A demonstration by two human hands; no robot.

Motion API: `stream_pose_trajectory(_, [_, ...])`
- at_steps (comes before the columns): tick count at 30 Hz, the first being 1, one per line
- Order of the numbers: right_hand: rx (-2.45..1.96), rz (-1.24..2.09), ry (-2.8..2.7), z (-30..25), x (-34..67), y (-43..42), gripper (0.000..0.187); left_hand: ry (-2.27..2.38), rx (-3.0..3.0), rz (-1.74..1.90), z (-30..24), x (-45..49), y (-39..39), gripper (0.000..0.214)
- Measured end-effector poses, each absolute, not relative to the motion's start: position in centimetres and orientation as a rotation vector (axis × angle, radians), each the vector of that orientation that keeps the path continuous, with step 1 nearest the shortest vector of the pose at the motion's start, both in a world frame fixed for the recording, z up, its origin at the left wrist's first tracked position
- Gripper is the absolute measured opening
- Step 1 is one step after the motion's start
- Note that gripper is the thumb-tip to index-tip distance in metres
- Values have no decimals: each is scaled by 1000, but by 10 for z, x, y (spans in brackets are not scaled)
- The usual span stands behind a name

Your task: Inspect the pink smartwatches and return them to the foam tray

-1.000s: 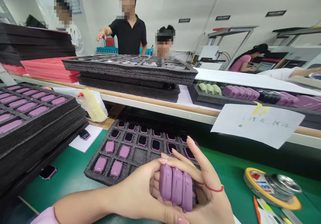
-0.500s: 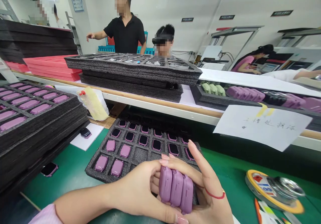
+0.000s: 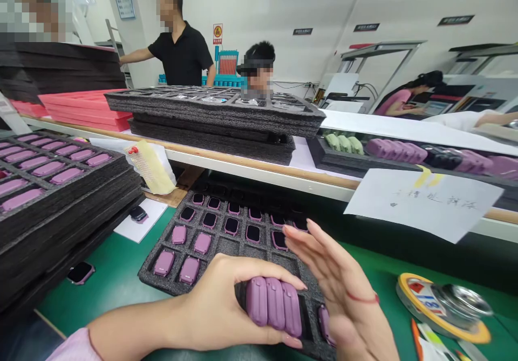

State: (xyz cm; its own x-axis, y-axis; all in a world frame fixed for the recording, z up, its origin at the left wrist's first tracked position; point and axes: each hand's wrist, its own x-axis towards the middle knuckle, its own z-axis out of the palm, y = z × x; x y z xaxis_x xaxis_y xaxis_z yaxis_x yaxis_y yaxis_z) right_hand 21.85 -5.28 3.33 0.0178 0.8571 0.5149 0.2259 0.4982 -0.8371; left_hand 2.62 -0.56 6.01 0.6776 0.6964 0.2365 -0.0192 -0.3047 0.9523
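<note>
My left hand (image 3: pixel 226 304) is closed round a row of three purple watch cases (image 3: pixel 275 304), thumb below and fingers above. Just to the right, my right hand (image 3: pixel 343 291) is raised with its fingers stretched out and holds nothing; a red string circles its wrist. Under both hands lies a black foam tray (image 3: pixel 159 247) with square pockets. Its far pockets hold watches with dark screens (image 3: pixel 231 226), and at its left several purple cases (image 3: pixel 164 263) lie back up. Another purple watch (image 3: pixel 325 323) shows beside my right palm, partly hidden by it.
Stacked foam trays (image 3: pixel 73 210) of purple cases stand at the left. A loose watch (image 3: pixel 81 272) lies on the green table. At the right is a yellow-rimmed round metal device (image 3: pixel 443 307). A shelf (image 3: pixel 259 172) with trays crosses behind; people are beyond it.
My right hand has come away from the watch cases and moved up and right, fingers extended. The left hand now holds the cases alone, slightly further left. A standing person behind has shifted left.
</note>
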Motion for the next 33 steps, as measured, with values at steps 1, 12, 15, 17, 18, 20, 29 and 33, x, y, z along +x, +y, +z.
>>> stream_pose_trajectory(1, [-1006, 764, -1450, 33, 220, -51, 80, 531, 1786, 802, 60, 27, -5, 47])
stream_pose_trajectory(12, [-1117, 1055, -1382, 31, 201, -59, 117, 359, 2067, 894, 42, 31, -5, 47])
stream_pose_trajectory(15, [-1165, 795, -1460, 32, 204, -61, 112, 511, 1948, 704, 43, 25, -6, 112])
stream_pose_trajectory(17, [-1203, 643, -1493, 31, 207, -61, 104, 527, 1708, 585, 44, 25, -6, 143])
stream_pose_trajectory(18, [-1216, 586, -1506, 31, 208, -61, 97, 495, 1571, 546, 45, 25, -6, 150])
stream_pose_trajectory(20, [-1227, 513, -1534, 29, 210, -61, 78, 436, 1344, 508, 47, 28, -5, 142])
stream_pose_trajectory(29, [-1130, 374, -1629, 25, 203, -58, 56, 394, 1144, 493, 47, 33, -3, 51])
stream_pose_trajectory(33, [-1116, 327, -1663, 25, 201, -58, 75, 340, 1152, 483, 48, 31, -1, 43])
